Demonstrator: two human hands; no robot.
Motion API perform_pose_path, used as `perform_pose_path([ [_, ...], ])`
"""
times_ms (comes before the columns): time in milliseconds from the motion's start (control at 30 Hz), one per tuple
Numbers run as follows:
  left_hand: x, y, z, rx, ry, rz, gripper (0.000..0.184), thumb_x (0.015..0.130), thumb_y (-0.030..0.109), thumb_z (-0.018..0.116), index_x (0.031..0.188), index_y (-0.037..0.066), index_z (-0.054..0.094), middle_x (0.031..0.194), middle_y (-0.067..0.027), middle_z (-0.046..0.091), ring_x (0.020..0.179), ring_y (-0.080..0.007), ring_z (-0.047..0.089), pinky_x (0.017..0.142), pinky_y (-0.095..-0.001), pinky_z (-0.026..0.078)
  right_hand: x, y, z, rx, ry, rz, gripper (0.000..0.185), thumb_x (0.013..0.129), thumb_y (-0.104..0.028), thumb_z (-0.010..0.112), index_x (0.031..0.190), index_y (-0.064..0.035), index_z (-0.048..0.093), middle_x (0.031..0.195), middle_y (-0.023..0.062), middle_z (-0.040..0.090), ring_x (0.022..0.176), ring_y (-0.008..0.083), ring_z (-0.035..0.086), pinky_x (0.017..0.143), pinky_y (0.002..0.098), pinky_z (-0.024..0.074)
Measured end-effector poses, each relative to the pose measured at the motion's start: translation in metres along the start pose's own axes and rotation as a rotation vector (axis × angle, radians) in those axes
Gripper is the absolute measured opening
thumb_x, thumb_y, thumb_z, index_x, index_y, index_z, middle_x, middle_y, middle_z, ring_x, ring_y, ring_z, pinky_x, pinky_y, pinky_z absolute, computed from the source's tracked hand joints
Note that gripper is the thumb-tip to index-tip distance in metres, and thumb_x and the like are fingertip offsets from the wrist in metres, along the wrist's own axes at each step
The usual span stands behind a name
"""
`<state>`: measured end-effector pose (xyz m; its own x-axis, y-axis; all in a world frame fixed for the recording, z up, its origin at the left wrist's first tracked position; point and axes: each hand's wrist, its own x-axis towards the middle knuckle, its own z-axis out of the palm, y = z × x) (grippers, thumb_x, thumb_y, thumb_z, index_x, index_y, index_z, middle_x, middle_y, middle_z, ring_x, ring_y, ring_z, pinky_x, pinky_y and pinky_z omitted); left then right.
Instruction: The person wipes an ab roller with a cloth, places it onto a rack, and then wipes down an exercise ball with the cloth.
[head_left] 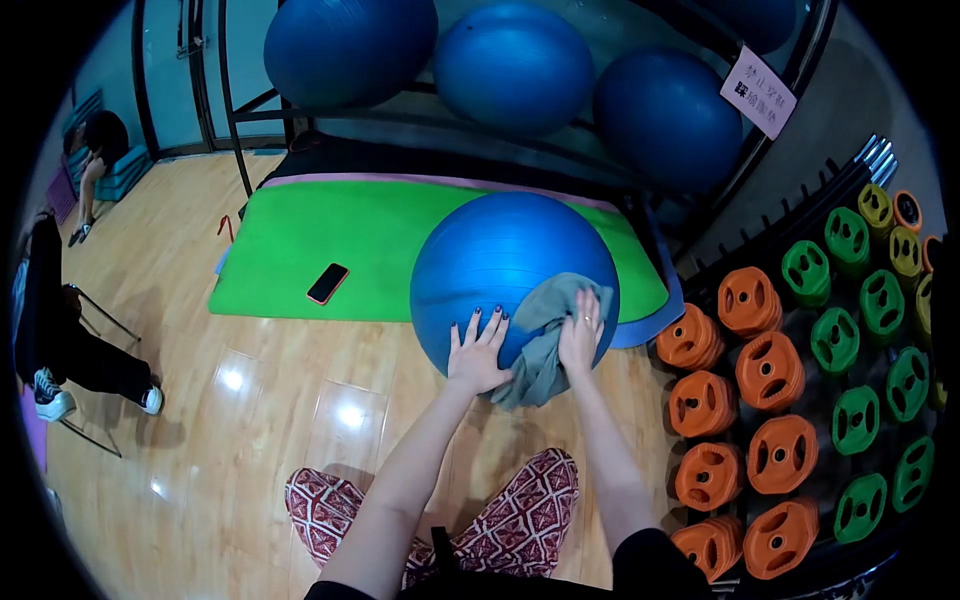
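A large blue exercise ball (470, 240) stands in front of me, against the edge of a green mat. My left hand (480, 355) lies on the near left of the ball with its fingers spread and dark nails showing. On the ball's right side, my right hand (583, 335) presses a grey-green cloth (540, 320) to the surface. The cloth is bunched under that palm and hangs down the front of the ball toward my left hand. A ring shows on one right finger.
A phone (328, 284) lies on the green mat (320, 230). Behind, a rack holds several blue balls (513, 68) and a paper sign (758, 92). Orange weight plates (769, 370) and green weight plates (835, 340) fill a rack at right. A seated person (90, 350) is at left.
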<state>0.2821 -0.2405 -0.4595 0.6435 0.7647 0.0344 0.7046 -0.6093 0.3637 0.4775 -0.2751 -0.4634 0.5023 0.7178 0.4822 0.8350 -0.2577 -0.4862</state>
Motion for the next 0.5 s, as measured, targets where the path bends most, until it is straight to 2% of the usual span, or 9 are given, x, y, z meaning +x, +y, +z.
perform_pose_path([
  [33,0.002,0.000,0.000,0.030,-0.006,-0.008,0.093,0.067,0.047,0.062,0.143,0.020,0.016,0.150,0.0032,0.007,0.138,-0.0244,0.004,0.108,-0.0546,0.007,0.001,-0.005,0.013,0.093,0.125,0.174,0.051,0.083,-0.021,0.044,0.133,-0.0105,0.038,0.145,0.0078,0.026,0.135,0.0270,0.018,0.103,0.0583,0.0136],
  [67,0.004,-0.001,0.003,0.031,0.001,-0.009,0.093,0.067,0.047,0.062,0.143,0.020,0.016,0.150,0.0032,0.007,0.138,-0.0244,0.004,0.108,-0.0546,0.007,-0.001,-0.007,0.023,0.096,0.128,0.169,0.051,0.083,-0.021,0.044,0.133,-0.0105,0.038,0.145,0.0078,0.026,0.135,0.0270,0.018,0.103,0.0583,0.0136],
  [167,0.000,-0.009,0.008,-0.013,0.002,-0.081,0.095,0.066,0.046,0.064,0.143,0.020,0.015,0.150,0.0029,0.006,0.138,-0.0252,0.005,0.108,-0.0549,0.008,-0.022,-0.024,0.027,-0.345,-0.124,-0.179,0.053,0.081,-0.025,0.049,0.132,-0.0128,0.040,0.143,0.0069,0.029,0.133,0.0276,0.022,0.100,0.0643,0.0120],
  [200,-0.004,-0.016,0.004,0.042,-0.032,-0.095,0.096,0.065,0.046,0.065,0.143,0.020,0.014,0.151,0.0026,0.006,0.138,-0.0256,0.006,0.108,-0.0552,0.008,-0.024,-0.028,0.017,-0.343,-0.126,-0.175,0.053,0.081,-0.025,0.049,0.132,-0.0128,0.040,0.143,0.0069,0.029,0.133,0.0276,0.022,0.100,0.0643,0.0120],
  [267,-0.009,-0.031,0.003,0.104,-0.067,-0.114,0.097,0.065,0.045,0.065,0.144,0.020,0.013,0.151,0.0024,0.006,0.138,-0.0260,0.007,0.108,-0.0555,0.009,-0.021,-0.025,-0.001,-0.290,-0.298,-0.663,0.055,0.075,-0.024,0.054,0.128,-0.0155,0.046,0.141,0.0051,0.033,0.132,0.0280,0.025,0.101,0.0626,0.0120],
  [300,-0.011,-0.039,0.007,0.088,-0.030,-0.102,0.098,0.065,0.045,0.066,0.144,0.021,0.013,0.150,0.0023,0.006,0.138,-0.0261,0.007,0.107,-0.0560,0.009,-0.011,-0.019,-0.003,-0.348,-0.318,-0.748,0.058,0.075,-0.027,0.056,0.131,-0.0220,0.042,0.140,0.0014,0.034,0.130,0.0243,0.029,0.102,0.0600,0.0148],
  [333,-0.013,-0.044,0.006,0.073,0.006,-0.090,0.099,0.064,0.044,0.067,0.144,0.021,0.012,0.150,0.0022,0.006,0.138,-0.0263,0.007,0.107,-0.0564,0.009,-0.004,-0.013,-0.004,-0.323,-0.335,-0.754,0.058,0.075,-0.025,0.055,0.131,-0.0213,0.041,0.141,0.0023,0.034,0.130,0.0243,0.029,0.103,0.0586,0.0144],
  [433,-0.010,-0.047,0.006,0.027,-0.023,-0.129,0.099,0.065,0.044,0.066,0.144,0.022,0.010,0.151,0.0018,0.005,0.137,-0.0270,0.009,0.107,-0.0559,0.010,0.002,-0.003,0.019,-0.243,-0.192,-0.531,0.056,0.077,-0.023,0.053,0.131,-0.0189,0.041,0.142,0.0037,0.031,0.131,0.0252,0.027,0.103,0.0581,0.0143],
  [500,-0.004,-0.043,0.008,-0.004,-0.043,-0.146,0.099,0.065,0.044,0.066,0.144,0.022,0.010,0.151,0.0016,0.005,0.137,-0.0273,0.009,0.108,-0.0556,0.011,0.000,-0.007,0.043,-0.026,0.118,-0.068,0.054,0.079,-0.021,0.049,0.132,-0.0158,0.041,0.144,0.0051,0.029,0.133,0.0257,0.023,0.103,0.0591,0.0124],
])
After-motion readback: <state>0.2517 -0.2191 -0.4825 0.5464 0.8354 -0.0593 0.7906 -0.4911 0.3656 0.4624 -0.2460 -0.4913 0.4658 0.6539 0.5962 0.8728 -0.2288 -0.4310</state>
